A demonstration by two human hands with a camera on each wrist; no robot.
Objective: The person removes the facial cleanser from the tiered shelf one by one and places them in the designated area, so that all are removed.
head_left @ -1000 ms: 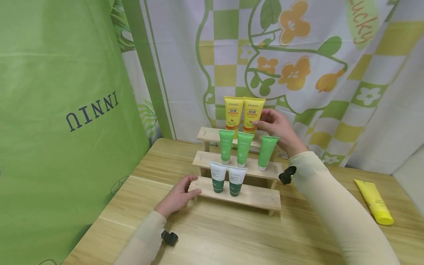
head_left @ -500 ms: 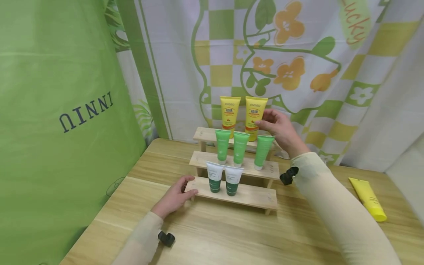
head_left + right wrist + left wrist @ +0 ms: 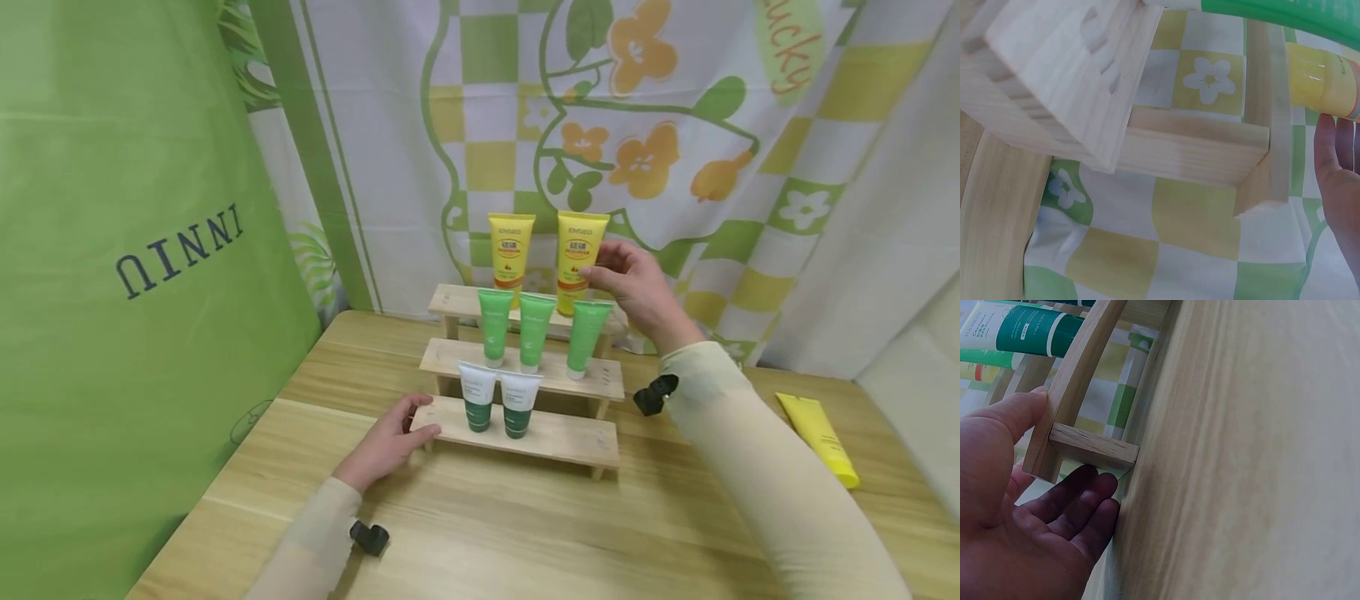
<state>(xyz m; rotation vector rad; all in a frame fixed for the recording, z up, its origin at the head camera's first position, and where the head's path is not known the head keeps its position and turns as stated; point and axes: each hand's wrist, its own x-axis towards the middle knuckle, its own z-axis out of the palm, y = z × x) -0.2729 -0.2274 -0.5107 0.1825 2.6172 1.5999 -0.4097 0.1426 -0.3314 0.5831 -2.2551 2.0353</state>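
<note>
A three-step wooden stand holds several upright tubes. The right hand grips the right yellow tube on the top step; in the right wrist view the fingers lie against that tube. A gap separates it from the other yellow tube. Three green tubes, one of them at the right end, stand on the middle step. Two white and dark green tubes are on the bottom step. The left hand grips the bottom step's left end, its thumb on the board in the left wrist view.
Another yellow tube lies on the wooden table at the right. A patterned curtain hangs behind the stand, and a green cloth hangs along the left side.
The right yellow tube has moved rightward with the right hand, widening the gap to the other one. The left hand stays at the bottom step. The whole head view has shifted slightly.
</note>
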